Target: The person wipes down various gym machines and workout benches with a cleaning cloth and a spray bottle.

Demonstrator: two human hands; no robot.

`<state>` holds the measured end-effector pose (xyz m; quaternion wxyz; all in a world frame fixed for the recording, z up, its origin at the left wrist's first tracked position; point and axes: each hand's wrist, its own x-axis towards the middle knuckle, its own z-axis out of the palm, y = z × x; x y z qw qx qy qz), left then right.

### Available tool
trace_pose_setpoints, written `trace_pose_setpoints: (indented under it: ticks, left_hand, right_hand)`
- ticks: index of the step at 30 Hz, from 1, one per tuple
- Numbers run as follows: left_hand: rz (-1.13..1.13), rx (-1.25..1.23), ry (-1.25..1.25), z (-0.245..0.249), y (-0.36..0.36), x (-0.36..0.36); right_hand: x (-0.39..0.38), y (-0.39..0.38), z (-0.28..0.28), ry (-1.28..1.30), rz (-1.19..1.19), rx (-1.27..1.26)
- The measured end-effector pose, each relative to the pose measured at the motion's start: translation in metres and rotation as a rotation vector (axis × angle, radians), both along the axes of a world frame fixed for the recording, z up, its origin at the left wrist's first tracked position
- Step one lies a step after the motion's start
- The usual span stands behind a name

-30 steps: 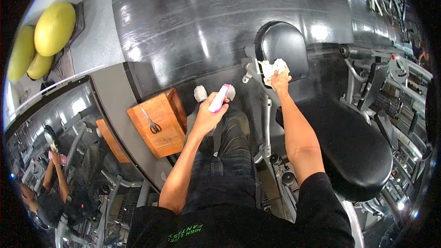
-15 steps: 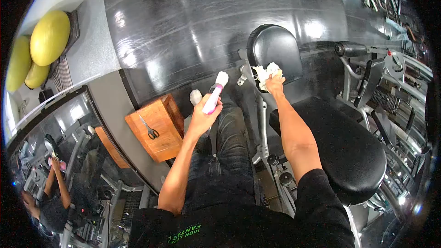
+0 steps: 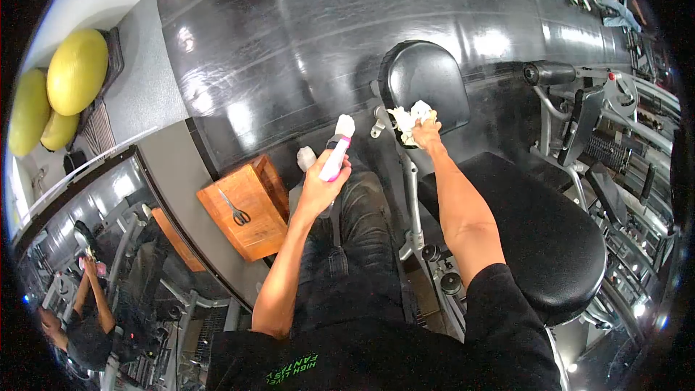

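My left hand [image 3: 323, 185] is wrapped round a white and pink bottle [image 3: 335, 161], held above my legs. My right hand [image 3: 428, 132] presses a crumpled pale cloth [image 3: 412, 120] on the near left part of a black padded backrest [image 3: 432, 81]. Its fingers are closed on the cloth. A longer black padded seat [image 3: 525, 235] lies beneath and to the right of my right forearm.
Black-handled scissors [image 3: 237, 211] lie on a wooden box [image 3: 253, 231] at left. A mirror [image 3: 116, 210] and yellow exercise balls [image 3: 77, 72] are further left. Gym machines [image 3: 579, 123] line the right side. Shiny black floor [image 3: 289, 43] spreads ahead.
The view has shifted slightly. My right hand and the cloth have shifted a little on the backrest, towards its left edge. My left hand still holds the bottle.
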<state>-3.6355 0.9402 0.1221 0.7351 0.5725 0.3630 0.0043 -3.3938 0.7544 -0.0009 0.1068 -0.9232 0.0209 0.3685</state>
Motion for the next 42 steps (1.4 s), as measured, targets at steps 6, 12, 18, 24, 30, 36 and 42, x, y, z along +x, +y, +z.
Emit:
trace_pose_setpoints:
  ticks: [6, 12, 18, 24, 30, 36, 42]
  left_hand:
    - [-0.026, 0.074, -0.060, 0.003, 0.003, 0.000]
    - [-0.060, 0.112, -0.036, -0.003, 0.011, 0.004]
    - [-0.098, 0.015, 0.024, 0.004, 0.020, 0.026]
    - [-0.181, 0.019, -0.003, 0.006, 0.024, 0.043]
    - [-0.229, 0.087, 0.032, 0.007, 0.041, 0.055]
    - [-0.240, 0.090, 0.107, 0.012, 0.040, 0.082]
    - [-0.354, 0.093, 0.048, 0.013, 0.031, 0.132]
  right_hand:
    - [0.000, -0.005, -0.004, -0.022, 0.011, 0.061]
    - [-0.002, -0.001, 0.005, 0.002, -0.034, 0.051]
    - [-0.006, 0.002, 0.007, 0.009, -0.071, 0.039]
    - [-0.012, 0.002, 0.024, -0.074, -0.038, 0.131]
    - [0.047, 0.039, 0.044, -0.736, -0.275, 0.335]
    - [0.074, 0.033, 0.032, -0.684, -0.047, 0.156]
    - [0.046, 0.036, 0.030, -0.635, -0.162, 0.252]
